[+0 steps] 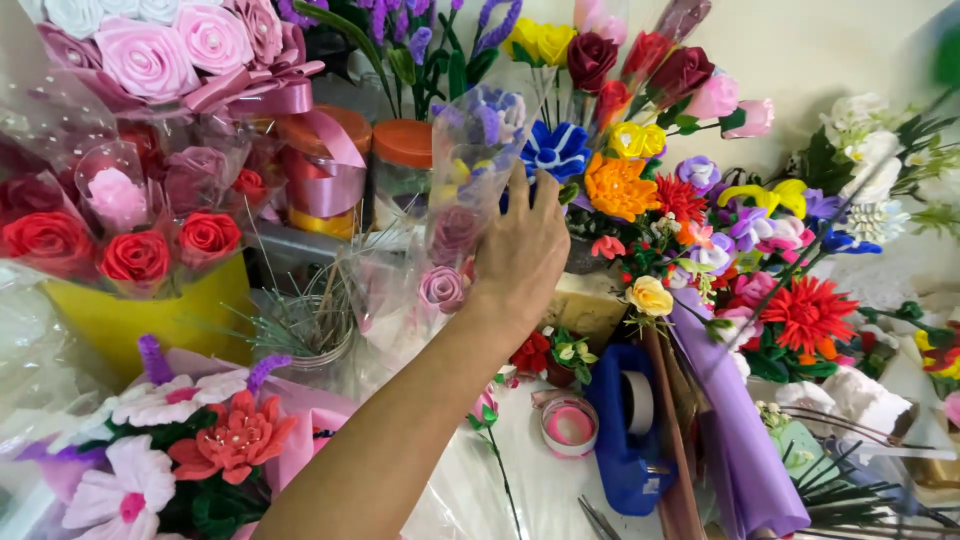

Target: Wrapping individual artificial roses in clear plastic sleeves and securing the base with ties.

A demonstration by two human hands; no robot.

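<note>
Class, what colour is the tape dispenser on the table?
Blue; the tape dispenser shows best in the head view, below the hand.

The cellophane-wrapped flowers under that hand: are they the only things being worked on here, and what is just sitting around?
In hand:
- left hand, reaching out
- clear-wrapped flower bunch it touches

Lying about:
- blue tape dispenser
- pink tape roll
- purple paper roll
- yellow bucket of red roses
- orange-lidded jars

The right hand is out of view.

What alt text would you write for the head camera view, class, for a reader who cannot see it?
A bare left hand reaches forward and touches a clear-wrapped bunch of handmade flowers on a crowded table. Around it stand red roses in a yellow bucket, pink ribbon roses, a blue tape dispenser and a purple paper roll.
</note>
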